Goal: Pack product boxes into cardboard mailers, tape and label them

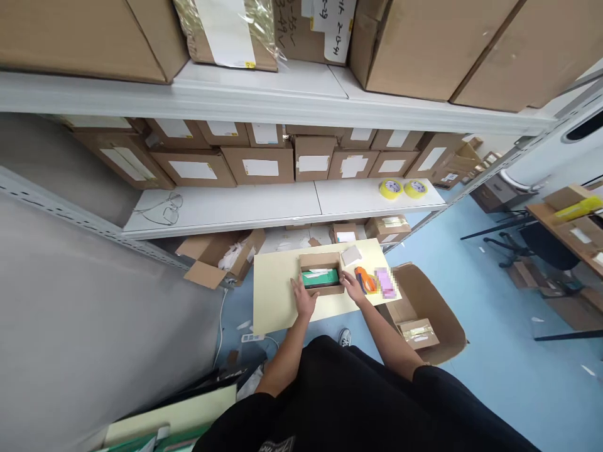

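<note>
On the worktop (276,285) in front of the person, a small cardboard box (330,290) sits between the two hands with a green packet (326,280) inside it. As far as can be judged, the packet is already put in: it lies low between the box walls, with pale strips (319,272) on its upper face. The covering of the box looks undone, since its top gapes upward and no tape shows across it. An orange tape dispenser (366,280) lies to the right, apart from both hands, near a pink item (386,282) that is blurred out. Behind the dispenser is a small whitish piece (351,255).

The packet's long axis runs from left to right across the person's front, nearly level and in line with the box's longer sides. Its broad face turns up toward the head camera; which end counts as its front cannot be told.

The left hand (304,301) has a released grip, fingers spread against the box's near left corner. The right hand (352,288) touches the right wall with bent fingers; whether its grip pinches the cardboard or merely rests there, I cannot tell.
</note>
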Tool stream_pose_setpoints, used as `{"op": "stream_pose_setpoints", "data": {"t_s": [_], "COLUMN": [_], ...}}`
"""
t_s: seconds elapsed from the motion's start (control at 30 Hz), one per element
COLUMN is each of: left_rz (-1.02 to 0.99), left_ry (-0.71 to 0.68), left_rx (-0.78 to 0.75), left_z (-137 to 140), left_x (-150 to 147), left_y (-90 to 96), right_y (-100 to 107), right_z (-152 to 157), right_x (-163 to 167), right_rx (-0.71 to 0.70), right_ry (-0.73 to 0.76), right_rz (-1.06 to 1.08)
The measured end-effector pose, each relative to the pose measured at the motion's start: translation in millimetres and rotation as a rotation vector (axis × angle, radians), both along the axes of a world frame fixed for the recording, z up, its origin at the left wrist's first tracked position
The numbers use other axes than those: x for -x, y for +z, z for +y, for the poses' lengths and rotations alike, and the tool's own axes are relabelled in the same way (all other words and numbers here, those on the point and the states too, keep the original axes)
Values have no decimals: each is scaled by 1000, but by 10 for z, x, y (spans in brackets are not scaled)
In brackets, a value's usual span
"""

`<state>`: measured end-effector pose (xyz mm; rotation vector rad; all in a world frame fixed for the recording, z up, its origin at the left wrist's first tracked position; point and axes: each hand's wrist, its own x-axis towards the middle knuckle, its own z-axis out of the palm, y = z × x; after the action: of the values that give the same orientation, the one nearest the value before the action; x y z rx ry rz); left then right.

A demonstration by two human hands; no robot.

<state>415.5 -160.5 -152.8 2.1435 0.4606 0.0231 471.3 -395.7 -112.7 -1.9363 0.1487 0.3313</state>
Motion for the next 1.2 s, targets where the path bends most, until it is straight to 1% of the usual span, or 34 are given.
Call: {"op": "stream_pose_setpoints", "data": {"t_s": [0.03,0.07,0.1,0.17,0.23,0.3,0.4,0.5,0.6,0.67,0.77,0.83,0.87,0.93,1.0,1.1,1.17,1.2], "left_rz": [38,66,78,57,-5,-57,-81,-74,-46,-8,115,198,209,156,67,13,30,41], "left_ry": [30,44,45,21,-48,-149,-254,-255,-190,-141,-103,-95,-107,-170,-230,-214,-213,-222], "left_rx": [29,59,85,126,154,150,74,15,-30,-99,-185,-187,-175,-141,-104,-43,-28,-42], "left_z": [22,55,96,192,283,350,395,397,393,393,395,401,407,421,433,434,421,411], "left_x": [47,97,146,229,283,311,311,230,38,-132,-382,-527,-594,-728,-855,-979,-978,-950], "left_y": [-6,-10,-9,11,59,127,234,326,401,429,419,394,387,399,446,523,519,493], "right_y": [-16,-34,-53,-83,-95,-82,-33,-1,-26,-69,-157,-226,-261,-322,-361,-361,-332,-313], "right_z": [24,38,39,7,-50,-101,-136,-136,-128,-112,-50,13,46,99,122,97,54,30], "right_x": [-8,-14,-18,-28,-38,-46,-46,-37,-35,-32,18,92,135,211,243,202,153,133], "right_rx": [-1,44,61,72,47,8,-40,-55,-31,48,261,405,468,570,630,642,624,617], "right_ry": [70,139,184,216,195,157,93,44,11,18,95,196,245,308,327,351,329,294], "right_rz": [26,21,35,78,98,59,-26,-71,-85,-82,-89,-102,-107,-94,-49,3,-64,-126]}}
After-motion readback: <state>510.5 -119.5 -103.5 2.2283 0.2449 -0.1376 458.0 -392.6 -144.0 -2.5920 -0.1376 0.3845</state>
